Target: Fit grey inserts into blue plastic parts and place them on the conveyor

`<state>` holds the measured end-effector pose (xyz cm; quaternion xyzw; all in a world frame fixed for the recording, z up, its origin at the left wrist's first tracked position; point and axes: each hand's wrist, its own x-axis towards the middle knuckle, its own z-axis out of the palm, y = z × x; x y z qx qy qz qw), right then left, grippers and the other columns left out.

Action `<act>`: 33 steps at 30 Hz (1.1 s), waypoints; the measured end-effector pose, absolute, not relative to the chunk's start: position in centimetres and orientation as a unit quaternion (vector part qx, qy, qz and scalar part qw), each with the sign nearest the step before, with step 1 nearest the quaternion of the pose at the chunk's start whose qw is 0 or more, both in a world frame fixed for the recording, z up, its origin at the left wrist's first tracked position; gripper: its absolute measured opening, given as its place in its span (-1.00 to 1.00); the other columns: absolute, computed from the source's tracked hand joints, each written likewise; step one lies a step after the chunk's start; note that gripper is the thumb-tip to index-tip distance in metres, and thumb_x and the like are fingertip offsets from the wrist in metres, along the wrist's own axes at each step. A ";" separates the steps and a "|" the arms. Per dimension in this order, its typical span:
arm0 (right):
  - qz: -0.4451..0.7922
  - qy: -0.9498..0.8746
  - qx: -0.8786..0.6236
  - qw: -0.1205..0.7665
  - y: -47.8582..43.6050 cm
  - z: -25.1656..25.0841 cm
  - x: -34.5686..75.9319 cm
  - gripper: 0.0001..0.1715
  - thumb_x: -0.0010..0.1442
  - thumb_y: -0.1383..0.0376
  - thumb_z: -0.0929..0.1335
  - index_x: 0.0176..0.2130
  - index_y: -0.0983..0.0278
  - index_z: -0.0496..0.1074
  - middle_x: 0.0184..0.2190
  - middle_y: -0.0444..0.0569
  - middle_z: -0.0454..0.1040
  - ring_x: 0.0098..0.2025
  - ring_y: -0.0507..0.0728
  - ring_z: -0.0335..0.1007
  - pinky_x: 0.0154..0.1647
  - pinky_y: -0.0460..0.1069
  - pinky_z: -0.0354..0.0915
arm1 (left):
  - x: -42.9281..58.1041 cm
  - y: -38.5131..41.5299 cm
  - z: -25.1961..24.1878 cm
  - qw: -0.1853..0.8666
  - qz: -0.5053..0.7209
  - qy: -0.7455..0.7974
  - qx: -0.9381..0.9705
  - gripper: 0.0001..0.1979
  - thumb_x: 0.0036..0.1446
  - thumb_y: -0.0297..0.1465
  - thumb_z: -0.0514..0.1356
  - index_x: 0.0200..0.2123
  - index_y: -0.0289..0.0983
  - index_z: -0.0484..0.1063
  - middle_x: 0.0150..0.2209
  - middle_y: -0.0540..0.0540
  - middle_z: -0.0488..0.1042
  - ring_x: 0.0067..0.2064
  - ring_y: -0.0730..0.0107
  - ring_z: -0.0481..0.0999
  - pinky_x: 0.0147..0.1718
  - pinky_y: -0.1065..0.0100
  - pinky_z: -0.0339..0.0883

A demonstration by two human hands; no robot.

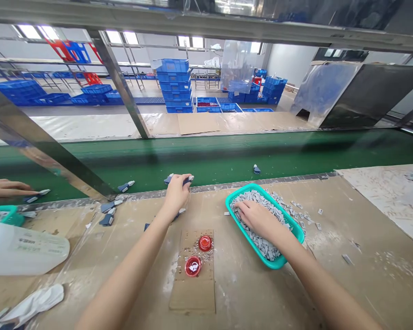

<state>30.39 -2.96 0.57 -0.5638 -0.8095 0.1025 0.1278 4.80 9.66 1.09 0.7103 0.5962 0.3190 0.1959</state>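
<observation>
Centrally, a teal plastic tray sits on the paper-covered desk, its long axis running diagonally toward the desk's near right corner. Heaped inside are small oblong grey pieces, matte and lying every which way, with strays scattered past the tray's right rim. The right hand lies open in the heap, fingers slightly spread and pressed down among the pieces. The left hand reaches the desk's far edge, fingers bunched in a pinch on a small blue-grey piece at the lip of the green conveyor belt. Similar pieces lie on the belt and along that edge. Between the forearms, two round red dishes rest on a cardboard sheet among grey crumbs. Toward the desk's left edge stands a white plastic jug. Another person's hand enters from the left, partly behind a diagonal steel strut. Stacked blue crates stand well beyond the belt.
</observation>
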 end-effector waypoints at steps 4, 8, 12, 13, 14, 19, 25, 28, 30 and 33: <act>0.184 -0.774 -0.568 0.213 -3.7 0.8 30.7 -0.75 0.24 0.36 0.19 -0.10 0.26 0.33 -0.35 -0.03 0.45 -0.30 0.13 0.39 -0.30 -0.03 0.26 | 2.9 3.3 3.3 0.257 0.376 0.560 0.693 -0.69 0.14 -0.31 0.08 -0.06 -0.22 0.43 -0.06 -0.17 0.47 -0.04 0.19 0.46 -0.18 0.28 0.41; 0.265 -0.710 -0.578 0.303 -4.9 1.5 30.1 -0.93 0.16 0.30 0.27 -0.29 0.23 0.33 -0.45 -0.11 0.43 -0.47 0.07 0.35 -0.46 -0.06 0.24 | 1.1 -3.6 4.3 0.402 0.460 0.541 0.577 -0.69 0.04 -0.27 0.24 -0.13 -0.22 0.47 -0.06 -0.16 0.51 0.00 0.16 0.47 0.00 0.24 0.34; 0.345 -0.659 -0.545 0.387 -6.3 1.9 28.1 -0.90 0.15 0.26 0.32 -0.35 0.24 0.39 -0.38 -0.06 0.48 -0.40 0.08 0.42 -0.38 -0.05 0.33 | -0.5 -9.2 3.5 0.474 0.515 0.572 0.428 -0.61 -0.06 -0.28 0.33 -0.11 -0.20 0.46 -0.02 -0.14 0.50 0.08 0.15 0.41 0.03 0.27 0.33; 0.365 -0.645 -0.535 0.406 -6.5 1.9 27.5 -0.89 0.15 0.24 0.33 -0.33 0.24 0.41 -0.36 -0.04 0.50 -0.34 0.11 0.45 -0.34 -0.04 0.36 | -0.8 -10.3 3.1 0.480 0.526 0.581 0.395 -0.58 -0.08 -0.27 0.34 -0.09 -0.20 0.45 -0.01 -0.14 0.50 0.08 0.16 0.41 0.02 0.29 0.33; 0.382 -0.631 -0.527 0.422 -6.8 1.8 26.9 -0.86 0.15 0.22 0.34 -0.29 0.25 0.42 -0.34 -0.03 0.51 -0.30 0.13 0.46 -0.31 -0.03 0.38 | -1.1 -11.2 2.8 0.484 0.536 0.588 0.364 -0.55 -0.09 -0.27 0.35 -0.07 -0.19 0.44 -0.01 -0.13 0.50 0.09 0.16 0.40 0.02 0.30 0.34; 0.420 -0.614 -0.509 0.433 -7.6 0.9 24.5 -0.78 0.18 0.19 0.32 -0.20 0.25 0.45 -0.32 -0.01 0.53 -0.27 0.14 0.49 -0.23 0.01 0.41 | -1.5 -14.2 1.6 0.485 0.576 0.605 0.258 -0.52 -0.13 -0.25 0.37 -0.08 -0.21 0.45 -0.01 -0.12 0.49 0.06 0.19 0.43 -0.05 0.38 0.39; 0.419 -0.592 -0.542 0.425 -8.4 -1.2 22.2 -0.74 0.20 0.16 0.30 -0.33 0.26 0.49 -0.40 -0.03 0.52 -0.39 0.11 0.43 -0.39 -0.03 0.38 | -1.1 -14.3 1.4 0.486 0.591 0.596 0.245 -0.55 -0.17 -0.27 0.39 -0.15 -0.24 0.47 -0.08 -0.13 0.52 -0.02 0.20 0.48 -0.18 0.42 0.46; 0.465 -0.537 -0.562 0.424 -8.6 -2.1 21.1 -0.73 0.14 0.13 0.35 -0.35 0.29 0.49 -0.44 -0.01 0.53 -0.44 0.10 0.42 -0.40 -0.03 0.38 | -1.1 -14.1 1.2 0.473 0.595 0.595 0.259 -0.59 -0.21 -0.31 0.41 -0.22 -0.26 0.47 -0.18 -0.13 0.55 -0.09 0.24 0.53 -0.20 0.42 0.45; 0.491 -0.502 -0.573 0.423 -8.5 -2.4 20.7 -0.70 0.08 0.11 0.39 -0.37 0.31 0.48 -0.46 0.01 0.54 -0.45 0.11 0.43 -0.40 -0.02 0.38 | -1.1 -14.1 1.0 0.464 0.601 0.595 0.264 -0.61 -0.24 -0.33 0.42 -0.27 -0.27 0.47 -0.23 -0.12 0.57 -0.14 0.26 0.55 -0.19 0.41 0.45; 0.502 -0.482 -0.588 0.413 -8.2 -2.6 20.6 -0.67 0.02 0.09 0.42 -0.40 0.33 0.47 -0.50 0.04 0.54 -0.48 0.12 0.43 -0.43 -0.02 0.36 | -1.1 -14.1 0.6 0.463 0.604 0.590 0.268 -0.63 -0.25 -0.36 0.43 -0.29 -0.28 0.48 -0.26 -0.12 0.58 -0.16 0.25 0.56 -0.19 0.39 0.46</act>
